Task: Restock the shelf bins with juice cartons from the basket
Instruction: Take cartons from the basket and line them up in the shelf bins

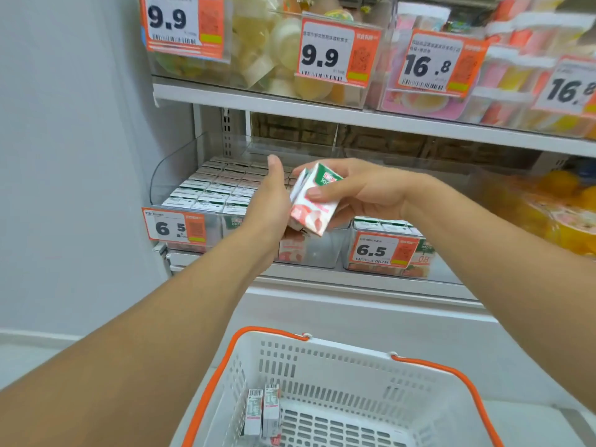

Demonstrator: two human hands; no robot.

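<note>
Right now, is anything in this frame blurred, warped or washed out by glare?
Head view: wide-angle bend curves the shelf edge; motion blur softens the carton in the right hand and the right-side price tags; lighting is even, with no strong glare; the basket stays fairly sharp.

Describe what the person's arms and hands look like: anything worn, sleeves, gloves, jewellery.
Both forearms are bare up to the frame edges; no sleeve shows. The left hand and right hand wear no gloves. No ring, watch or bracelet is visible on the fingers or wrists that show. Nails look short and unpainted, as far as the blur allows.
</note>
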